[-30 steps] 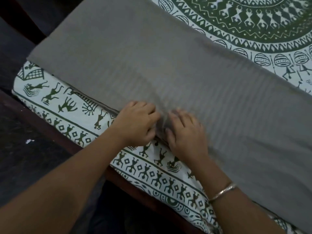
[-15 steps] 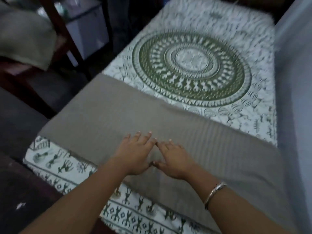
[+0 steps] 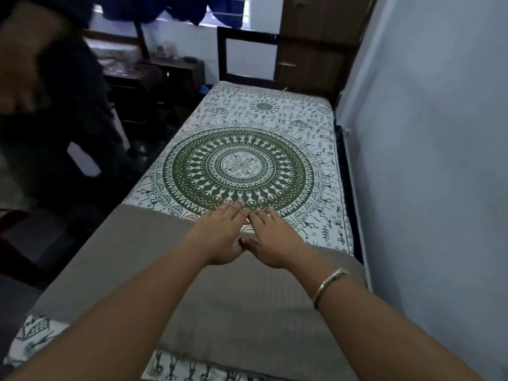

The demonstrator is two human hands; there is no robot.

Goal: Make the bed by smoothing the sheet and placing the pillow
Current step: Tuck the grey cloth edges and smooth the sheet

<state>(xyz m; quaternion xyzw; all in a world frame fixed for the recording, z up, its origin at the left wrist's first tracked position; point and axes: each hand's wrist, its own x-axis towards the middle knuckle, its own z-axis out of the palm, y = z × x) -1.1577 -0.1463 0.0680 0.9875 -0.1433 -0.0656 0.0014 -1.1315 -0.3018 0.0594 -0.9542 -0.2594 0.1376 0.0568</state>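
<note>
A white sheet (image 3: 275, 116) printed with a green mandala and small figures covers the single bed. Across its near end lies a folded grey cloth (image 3: 143, 251) with faint stripes. My left hand (image 3: 217, 235) and my right hand (image 3: 270, 240) rest flat side by side, thumbs touching, fingers spread. They lie at the grey cloth's far edge, and the fingertips reach onto the green pattern. Neither hand holds anything. A metal bangle sits on my right wrist. No pillow is in view.
A pale blue wall (image 3: 428, 160) runs close along the bed's right side. A dark headboard frame (image 3: 247, 42) and a wooden door (image 3: 319, 45) stand at the far end. A blurred person in dark clothes (image 3: 63, 111) is at the left, with dark furniture (image 3: 154, 78) behind.
Both hands have slid forward from the grey cloth's near edge to its far edge, and their fingers have uncurled flat. The camera has tilted up, so the whole bed and room show.
</note>
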